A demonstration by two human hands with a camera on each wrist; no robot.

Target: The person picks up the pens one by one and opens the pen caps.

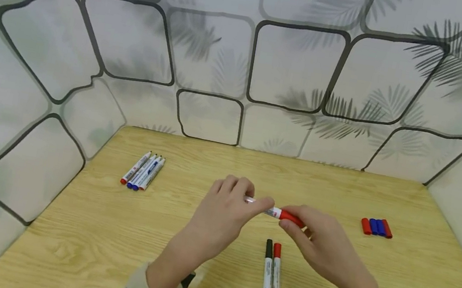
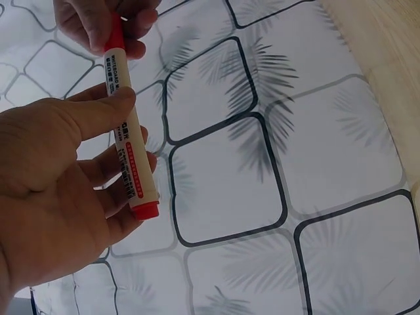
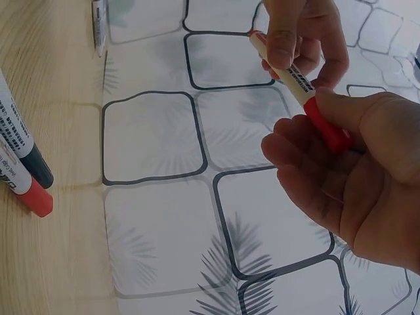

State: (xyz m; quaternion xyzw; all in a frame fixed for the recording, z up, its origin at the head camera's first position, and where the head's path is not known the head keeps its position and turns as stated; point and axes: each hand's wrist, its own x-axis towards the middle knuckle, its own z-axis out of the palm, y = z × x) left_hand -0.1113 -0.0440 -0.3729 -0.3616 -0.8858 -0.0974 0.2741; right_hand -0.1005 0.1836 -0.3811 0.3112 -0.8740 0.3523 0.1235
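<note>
Held marker: a white marker (image 1: pixel 273 212) with red print, above the middle of the table, between both hands; its red cap (image 1: pixel 292 218) points to 4 o'clock, its barrel slants up to 10; cap and barrel meet; the barrel's other end is red too
Left hand: the left hand (image 1: pixel 219 215), on the marker's 9 o'clock side, holds the barrel between thumb and fingers
Right hand: the right hand (image 1: pixel 324 239), on the 4 o'clock side, pinches the red cap between thumb and fingers
Capped pair: at 6 o'clock from the held marker, a black-capped marker (image 1: pixel 266 283) and a red-capped marker (image 1: pixel 276 284) lie side by side, caps toward 12; the red-capped one ends in blue
Uncapped row: toward 9 o'clock, four uncapped markers (image 1: pixel 143 171), tips toward 1, ends red, blue, blue, red
Loose caps: at 3 o'clock, four loose caps (image 1: pixel 376 227), red, blue, blue, red
Surroundings: wooden table (image 1: pixel 107 240); at 12 o'clock a pale wall (image 1: pixel 288 67) with dark outlines and leaf prints
</note>
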